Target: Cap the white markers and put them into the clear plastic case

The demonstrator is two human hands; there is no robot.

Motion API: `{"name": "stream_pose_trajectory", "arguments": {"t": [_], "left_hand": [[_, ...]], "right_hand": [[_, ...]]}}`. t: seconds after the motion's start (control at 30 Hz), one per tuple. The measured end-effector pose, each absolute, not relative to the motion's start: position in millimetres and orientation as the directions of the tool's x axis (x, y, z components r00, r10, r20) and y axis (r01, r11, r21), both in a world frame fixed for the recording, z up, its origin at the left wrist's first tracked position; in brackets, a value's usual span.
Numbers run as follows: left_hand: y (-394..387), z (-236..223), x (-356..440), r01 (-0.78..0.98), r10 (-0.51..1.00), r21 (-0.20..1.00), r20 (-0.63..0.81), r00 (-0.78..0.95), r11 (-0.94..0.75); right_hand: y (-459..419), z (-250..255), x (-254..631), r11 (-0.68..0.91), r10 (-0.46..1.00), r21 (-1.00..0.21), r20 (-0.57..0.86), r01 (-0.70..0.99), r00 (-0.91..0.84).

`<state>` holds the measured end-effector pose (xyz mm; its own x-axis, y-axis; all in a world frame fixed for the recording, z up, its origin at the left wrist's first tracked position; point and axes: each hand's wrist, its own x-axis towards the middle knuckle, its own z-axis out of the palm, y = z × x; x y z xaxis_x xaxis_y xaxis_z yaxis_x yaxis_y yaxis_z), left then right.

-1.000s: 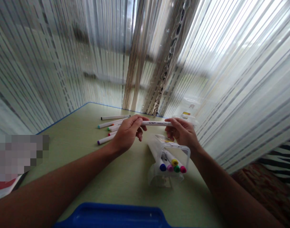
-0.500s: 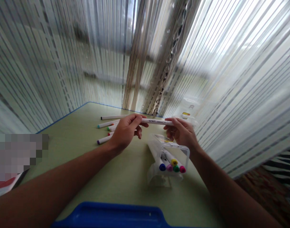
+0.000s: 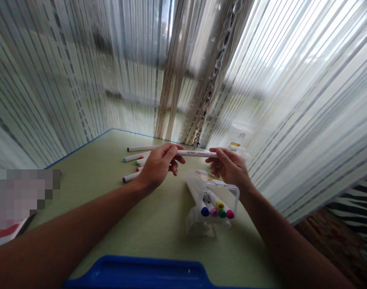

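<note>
Your left hand point(image 3: 157, 163) and right hand point(image 3: 231, 166) are each closed in a fingertip pinch on opposite ends of one white marker point(image 3: 197, 153), holding it level above the counter point(image 3: 135, 224). Just nearer to you than your right hand, a clear case point(image 3: 236, 196) lies open on the counter with capped markers point(image 3: 215, 200) inside. Beside and partly behind your left hand, several loose markers point(image 3: 136, 157) lie on the counter, before a striped curtain point(image 3: 126, 72).

White marker point(image 3: 197, 153), view centre: dark barrel print, illegible. Clear plastic piece point(image 3: 241, 130), three o'clock: single character point(image 3: 242, 135), possibly "A" or "R"; yellow label point(image 3: 235, 144), illegible. Clear case point(image 3: 193, 188), five o'clock: print, illegible.
</note>
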<state>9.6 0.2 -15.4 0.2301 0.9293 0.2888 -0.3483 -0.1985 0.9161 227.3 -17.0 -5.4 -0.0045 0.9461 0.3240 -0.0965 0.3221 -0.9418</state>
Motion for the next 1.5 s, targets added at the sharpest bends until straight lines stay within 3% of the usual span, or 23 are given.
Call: {"name": "stream_pose_trajectory", "arguments": {"t": [0.33, 0.67, 1.13, 1.33, 1.5], "left_hand": [[-0.2, -15.9, 8.7, -0.140, 0.895, 0.926, 0.375, 0.241, -0.351], [1.7, -16.8, 7.4, -0.095, 0.878, 0.913, 0.408, 0.249, -0.397], [3.9, -14.5, 8.5, -0.288, 0.928, 0.926, 0.309, 0.209, -0.243], [3.6, -13.9, 8.0, -0.347, 0.938, 0.918, 0.274, 0.212, -0.190], [4.2, -14.9, 7.5, -0.289, 0.930, 0.930, 0.295, 0.218, -0.227]], "right_hand": [[-17.7, -7.4, 226.2, 0.356, 0.934, -0.934, 0.356, -0.022, -0.013], [-16.8, -7.0, 227.7, 0.352, 0.936, -0.936, 0.352, 0.003, -0.007], [-20.1, -0.7, 228.3, 0.268, 0.961, -0.956, 0.274, -0.122, -0.038], [-18.3, -3.3, 228.8, 0.309, 0.949, -0.948, 0.312, -0.074, -0.033], [-17.4, -5.2, 227.9, 0.363, 0.932, -0.932, 0.363, -0.004, -0.001]]}}
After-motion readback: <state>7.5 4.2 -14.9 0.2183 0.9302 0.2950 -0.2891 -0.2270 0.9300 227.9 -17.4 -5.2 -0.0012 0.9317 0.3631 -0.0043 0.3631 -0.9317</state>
